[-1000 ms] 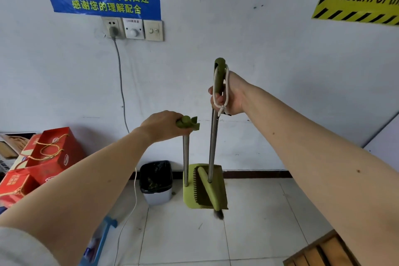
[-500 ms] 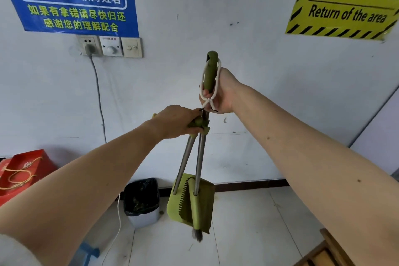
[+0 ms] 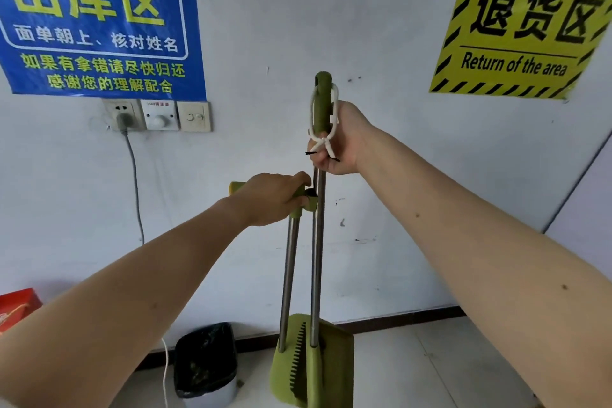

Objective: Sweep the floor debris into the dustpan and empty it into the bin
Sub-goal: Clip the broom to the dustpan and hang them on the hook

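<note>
The left hand (image 3: 270, 197) is wrapped around the olive-green plastic grip of the long-handled green dustpan (image 3: 298, 364), its steel shaft running down to the toothed pan that hangs upright near the pale tiled floor (image 3: 414, 371). The right hand (image 3: 337, 142) is closed on the green grip of the steel-shafted broom (image 3: 317, 258) higher up, just below a white cord loop (image 3: 323, 122) knotted through the handle's end. The two shafts stand nearly parallel, just beside each other, and the broom's green head sits against the pan (whether it is clipped in cannot be told). A small grey bin lined with a black bag (image 3: 206, 364) stands against the white wall (image 3: 298, 10), left of the dustpan. A blue sign (image 3: 96, 20) and a yellow hazard-striped sign (image 3: 526, 20) hang above.
</note>
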A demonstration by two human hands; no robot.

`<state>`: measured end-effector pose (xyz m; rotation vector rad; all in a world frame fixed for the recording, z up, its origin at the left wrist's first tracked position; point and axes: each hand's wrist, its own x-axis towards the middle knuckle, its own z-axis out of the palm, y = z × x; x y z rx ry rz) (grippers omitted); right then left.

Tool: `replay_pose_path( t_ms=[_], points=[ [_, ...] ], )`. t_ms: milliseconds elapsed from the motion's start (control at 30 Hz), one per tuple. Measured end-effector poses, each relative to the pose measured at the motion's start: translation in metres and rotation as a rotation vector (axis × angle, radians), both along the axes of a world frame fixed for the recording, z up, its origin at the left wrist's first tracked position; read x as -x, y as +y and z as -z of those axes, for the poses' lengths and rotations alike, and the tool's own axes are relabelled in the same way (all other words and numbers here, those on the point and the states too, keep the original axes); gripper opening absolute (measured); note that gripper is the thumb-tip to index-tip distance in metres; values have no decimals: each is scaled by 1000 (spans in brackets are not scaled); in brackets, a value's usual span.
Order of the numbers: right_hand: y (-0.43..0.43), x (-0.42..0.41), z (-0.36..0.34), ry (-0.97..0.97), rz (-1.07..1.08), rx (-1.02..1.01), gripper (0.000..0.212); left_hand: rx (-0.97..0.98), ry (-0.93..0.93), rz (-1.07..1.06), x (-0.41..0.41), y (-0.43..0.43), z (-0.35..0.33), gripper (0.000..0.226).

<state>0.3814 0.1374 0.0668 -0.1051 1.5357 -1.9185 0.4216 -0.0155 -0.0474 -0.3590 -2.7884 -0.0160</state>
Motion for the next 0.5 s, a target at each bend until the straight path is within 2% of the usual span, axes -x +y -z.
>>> replay_pose_path(
  t_ms=[133, 300, 433, 500],
  points=[
    [-21, 8, -5, 8, 32, 31, 33, -40, 9, -96, 17, -9, -3, 34],
    [-42, 13, -9, 46, 43, 76, 30, -154, 76, -327, 40, -7, -11, 75],
    [-44, 25, -6, 66, -30, 26, 35, -118, 34, -362, 59, -12, -13, 72],
    [-41, 35, -4, 74, -98, 19, 38, -96, 76, -365, 69, -12, -11, 67]
  ],
)
